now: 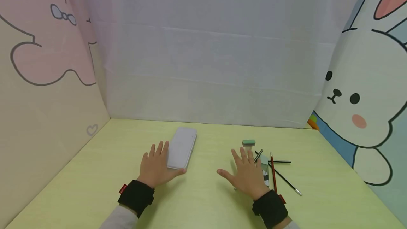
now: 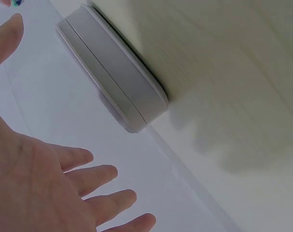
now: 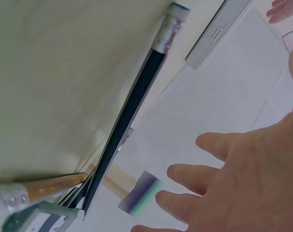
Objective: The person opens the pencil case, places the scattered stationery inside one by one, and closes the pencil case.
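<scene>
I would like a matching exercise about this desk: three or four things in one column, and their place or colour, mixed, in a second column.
Things:
1. pencil case
2. eraser
3. red pencil
4. left hand

Descriptions:
A. green and white, beyond the fingertips of the right hand
B. long, thin, beside the right hand
C. white, closed, flat on the table
D. open, palm down, next to the white box

Pairs: 1-C, 2-A, 3-B, 4-D

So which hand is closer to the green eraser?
Right. The right hand lies just below the green eraser, its fingertips almost reaching it. The left hand is well off to the left, beside the white case.
</scene>
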The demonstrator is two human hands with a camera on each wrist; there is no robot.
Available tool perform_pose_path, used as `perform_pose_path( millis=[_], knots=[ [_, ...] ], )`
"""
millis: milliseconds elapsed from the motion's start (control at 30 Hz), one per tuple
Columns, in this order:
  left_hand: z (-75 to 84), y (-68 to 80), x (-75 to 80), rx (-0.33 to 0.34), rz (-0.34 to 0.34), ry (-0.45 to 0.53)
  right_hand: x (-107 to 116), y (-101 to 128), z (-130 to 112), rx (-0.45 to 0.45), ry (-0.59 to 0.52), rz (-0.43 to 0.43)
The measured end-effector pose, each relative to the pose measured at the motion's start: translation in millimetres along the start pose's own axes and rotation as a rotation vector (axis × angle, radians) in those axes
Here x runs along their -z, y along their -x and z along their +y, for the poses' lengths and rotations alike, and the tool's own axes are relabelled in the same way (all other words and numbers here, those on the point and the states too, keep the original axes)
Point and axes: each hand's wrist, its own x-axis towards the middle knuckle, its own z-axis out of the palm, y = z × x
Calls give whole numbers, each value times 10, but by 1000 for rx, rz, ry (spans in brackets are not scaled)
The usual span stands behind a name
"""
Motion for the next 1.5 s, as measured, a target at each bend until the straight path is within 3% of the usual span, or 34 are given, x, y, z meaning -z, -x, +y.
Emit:
perform_pose_path(
  millis=[233,667,933,1267,1500],
  knots=[
    [36,-64,17,11,-21,18,11,3,-12,3,-3,-2],
    [99,-223,-109,54,-114,63,34,30,-43,1,5,-4],
    [209,-312,-132,101,-114,69,27,26,-50,-3,18,7],
    [131,-494,-374,164,-147,92,26,41,-47,10,9,30],
    [185,-556,-464,214,-140,56,28,41,-47,12,-12,36]
  ],
)
